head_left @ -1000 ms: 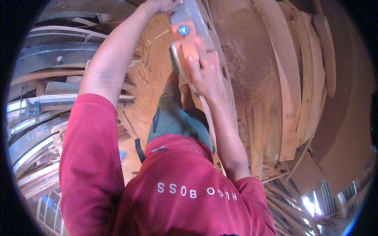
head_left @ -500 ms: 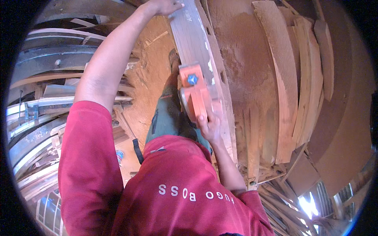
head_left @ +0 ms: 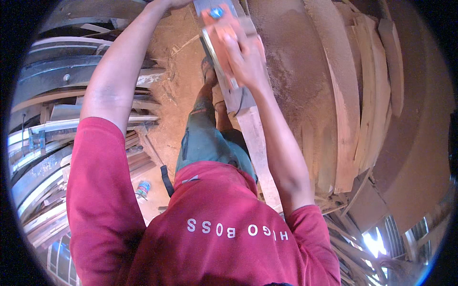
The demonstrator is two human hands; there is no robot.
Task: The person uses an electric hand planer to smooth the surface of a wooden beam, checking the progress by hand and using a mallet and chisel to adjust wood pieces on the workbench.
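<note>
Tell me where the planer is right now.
In the head view, the planer is at the top, near the middle, on the grey board, with the right hand gripping it.

Stacked timber [head_left: 52, 96] lies left, boards [head_left: 350, 143] right, a small container [head_left: 142, 188] on the floor [head_left: 179, 62].

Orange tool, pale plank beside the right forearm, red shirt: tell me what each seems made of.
Orange tool: perhaps plastic or painted metal; even colour, blurred.
Pale plank: likely bare wood, matte, pinkish-brown.
Red shirt: soft matte fabric, shown by its folds; fibre unclear.
</note>
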